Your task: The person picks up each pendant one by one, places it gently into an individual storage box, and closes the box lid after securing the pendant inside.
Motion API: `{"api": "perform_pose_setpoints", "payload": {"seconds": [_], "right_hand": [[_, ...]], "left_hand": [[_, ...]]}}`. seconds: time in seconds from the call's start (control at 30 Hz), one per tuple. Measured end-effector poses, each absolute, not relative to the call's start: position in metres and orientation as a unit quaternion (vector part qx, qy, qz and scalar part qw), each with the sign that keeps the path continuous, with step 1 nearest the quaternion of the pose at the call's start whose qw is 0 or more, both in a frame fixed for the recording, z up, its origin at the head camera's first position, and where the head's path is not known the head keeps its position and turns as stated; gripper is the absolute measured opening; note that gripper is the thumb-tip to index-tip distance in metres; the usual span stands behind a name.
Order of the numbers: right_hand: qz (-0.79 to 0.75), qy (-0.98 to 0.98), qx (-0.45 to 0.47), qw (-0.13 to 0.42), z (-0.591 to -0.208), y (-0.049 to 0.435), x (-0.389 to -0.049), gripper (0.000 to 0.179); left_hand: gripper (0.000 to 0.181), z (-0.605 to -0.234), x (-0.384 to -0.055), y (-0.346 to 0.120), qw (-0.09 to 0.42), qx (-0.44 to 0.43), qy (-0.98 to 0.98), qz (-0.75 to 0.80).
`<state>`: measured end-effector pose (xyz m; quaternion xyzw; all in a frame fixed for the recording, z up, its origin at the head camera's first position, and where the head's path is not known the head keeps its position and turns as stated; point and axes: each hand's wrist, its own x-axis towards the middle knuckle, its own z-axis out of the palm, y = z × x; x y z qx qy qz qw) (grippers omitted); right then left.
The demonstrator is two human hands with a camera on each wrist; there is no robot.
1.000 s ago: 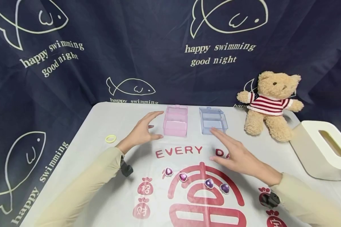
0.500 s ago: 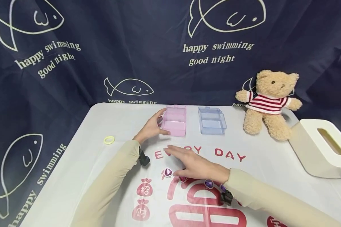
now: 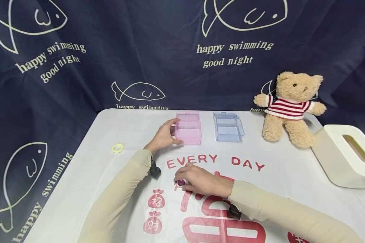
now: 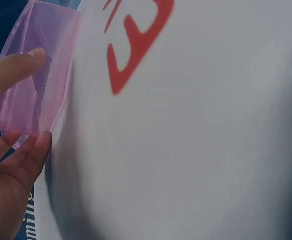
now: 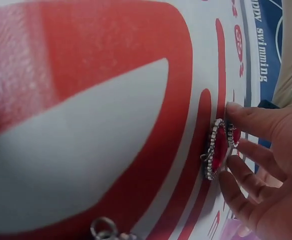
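Note:
My left hand (image 3: 164,135) grips the left side of a clear pink plastic box (image 3: 188,135), whose lid stands open. In the left wrist view, the thumb lies along one face of the box and the fingers curl at its edge. My right hand (image 3: 197,180) is low over the table, thumb and fingertips about a heart-shaped gem pendant (image 5: 234,134) with a beaded silver border. Close beside those fingers lies a second red-pink heart pendant (image 5: 217,150) with a small ring. The forearm hides the purple hearts in the head view.
A clear blue box (image 3: 229,131) with an open lid stands right of the pink one. A yellow ring (image 3: 118,148) lies at left. A teddy bear (image 3: 287,109) and a cream tissue box (image 3: 337,155) occupy the right side. A dark curtain (image 3: 158,50) hangs behind.
The left hand has moved right and taken hold of the pink box. The right hand has come left from near the blue box and down to the leftmost heart pendants.

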<state>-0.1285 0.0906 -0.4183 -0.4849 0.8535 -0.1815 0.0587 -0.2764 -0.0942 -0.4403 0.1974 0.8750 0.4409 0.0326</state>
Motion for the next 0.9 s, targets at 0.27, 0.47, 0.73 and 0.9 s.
{"api": "perform_pose_setpoints", "payload": {"seconds": [0.27,0.47,0.73,0.9], "right_hand": [[-0.190,0.844,-0.498,0.051,-0.424,0.093,-0.128,0.013],[-0.191,0.837,-0.512,0.036,-0.419,0.093,-0.135,0.011],[-0.243,0.832,-0.497,-0.037,-0.388,0.099,-0.154,0.016],[-0.291,0.834,-0.466,-0.058,-0.372,0.103,-0.174,0.018]], "left_hand": [[0.095,-0.445,-0.272,-0.094,0.061,0.188,0.862,0.467],[0.092,-0.443,-0.275,-0.096,0.066,0.179,0.848,0.494],[0.092,-0.442,-0.280,-0.098,0.072,0.183,0.841,0.504],[0.090,-0.442,-0.281,-0.098,0.076,0.183,0.842,0.502]]}}
